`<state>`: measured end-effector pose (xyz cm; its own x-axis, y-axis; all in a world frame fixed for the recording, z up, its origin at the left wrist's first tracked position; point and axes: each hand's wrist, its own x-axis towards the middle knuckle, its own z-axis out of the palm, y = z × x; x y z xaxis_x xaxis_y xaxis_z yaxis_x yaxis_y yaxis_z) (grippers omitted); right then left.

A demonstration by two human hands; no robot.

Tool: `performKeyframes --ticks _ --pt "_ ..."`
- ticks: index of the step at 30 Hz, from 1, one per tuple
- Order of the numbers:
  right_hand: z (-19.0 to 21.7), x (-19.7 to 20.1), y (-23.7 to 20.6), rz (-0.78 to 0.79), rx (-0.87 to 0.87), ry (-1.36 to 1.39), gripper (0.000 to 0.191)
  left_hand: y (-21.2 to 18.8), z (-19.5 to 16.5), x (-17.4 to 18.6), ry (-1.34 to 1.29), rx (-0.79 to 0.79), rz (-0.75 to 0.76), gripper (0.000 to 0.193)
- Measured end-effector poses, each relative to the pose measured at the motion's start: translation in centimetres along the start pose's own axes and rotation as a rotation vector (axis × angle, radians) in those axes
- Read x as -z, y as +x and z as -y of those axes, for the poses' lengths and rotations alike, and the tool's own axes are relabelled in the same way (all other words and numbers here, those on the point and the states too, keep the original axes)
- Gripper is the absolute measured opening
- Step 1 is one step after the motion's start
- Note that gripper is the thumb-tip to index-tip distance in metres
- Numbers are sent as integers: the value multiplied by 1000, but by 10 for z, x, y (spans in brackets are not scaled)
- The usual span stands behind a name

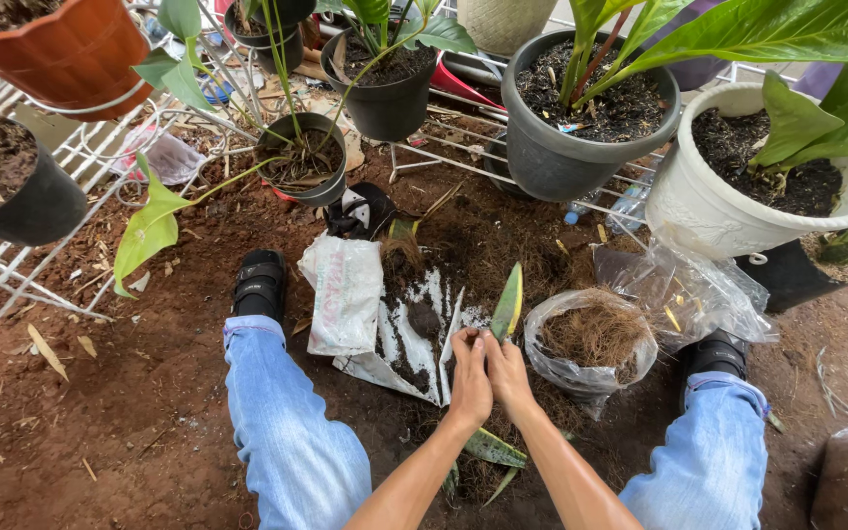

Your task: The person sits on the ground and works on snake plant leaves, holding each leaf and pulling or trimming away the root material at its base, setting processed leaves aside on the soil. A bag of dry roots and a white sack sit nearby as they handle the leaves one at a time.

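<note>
My left hand (pixel 468 378) and my right hand (pixel 508 376) are pressed together low in the middle of the view, both closed around the base of a small plant with stiff green leaves edged in yellow. One leaf (pixel 507 304) stands up above my fingers. Other leaves (pixel 493 450) lie on the ground under my wrists. Just beyond my hands lies a torn white bag (pixel 345 294) spread flat with dark soil (pixel 414 324) on it. Right of my hands stands a clear plastic bag of brown coconut fibre (pixel 593 339).
My legs in blue jeans (pixel 287 432) and dark sandals (pixel 259 283) spread either side on bare earth. Potted plants ring the far side: a grey pot (pixel 561 157), a white pot (pixel 709 211), small black pots (pixel 321 186) and an orange pot (pixel 71 59) on a white wire rack (pixel 12 265).
</note>
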<state>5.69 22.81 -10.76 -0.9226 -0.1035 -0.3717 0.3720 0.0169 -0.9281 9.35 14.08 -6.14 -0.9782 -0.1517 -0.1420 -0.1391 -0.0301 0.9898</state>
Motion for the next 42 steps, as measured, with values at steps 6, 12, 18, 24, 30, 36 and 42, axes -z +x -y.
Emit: performKeyframes --ticks 6,12,18,24,30,36,42 --pt "36 9 -4 -128 115 143 35 5 23 6 -42 -4 -44 40" --pt "61 22 -14 -120 3 434 40 15 30 11 -237 87 -138 32" --pt "53 11 -19 -28 54 474 43 19 33 13 -206 76 -112 35" --pt "51 8 -19 20 28 411 38 16 32 13 -214 108 -51 39" --pt "53 7 -24 11 48 363 17 15 28 13 -88 189 110 55" --pt "58 12 -22 -67 71 469 19 10 13 14 341 238 215 62" --pt "64 23 -21 -96 80 504 30 -2 10 6 162 186 367 51"
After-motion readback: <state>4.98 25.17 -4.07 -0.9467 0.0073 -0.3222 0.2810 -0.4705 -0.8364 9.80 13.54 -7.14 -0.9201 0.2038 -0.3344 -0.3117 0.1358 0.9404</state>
